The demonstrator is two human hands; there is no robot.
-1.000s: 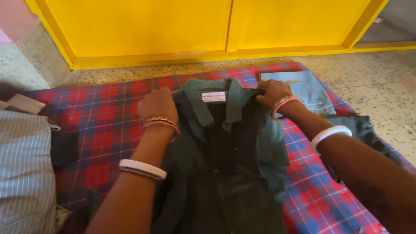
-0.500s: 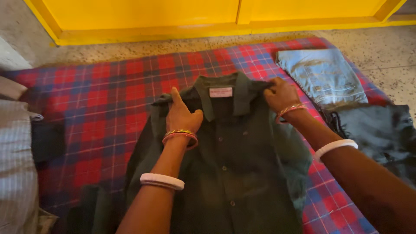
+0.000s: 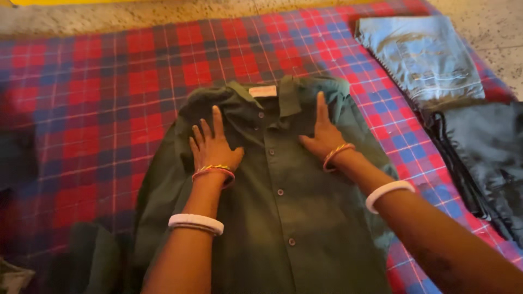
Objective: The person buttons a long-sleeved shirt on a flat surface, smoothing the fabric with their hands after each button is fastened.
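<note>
Both hands (image 3: 215,147) flat on green shirt (image 3: 283,218)

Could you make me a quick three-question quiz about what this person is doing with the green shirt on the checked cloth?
1. True or false: both hands lie flat and open on the dark green shirt.
2. Which folded garment lies nearest the far right corner of the red and blue checked cloth? A) pale blue jeans B) a white towel C) a yellow scarf
3. Fill in: the shirt lies with its front and its row of ____ facing up.

Key
1. True: the left hand and the right hand press palm down on the chest, either side of the placket.
2. A: the pale blue jeans, beside a dark garment.
3. Buttons.
</note>
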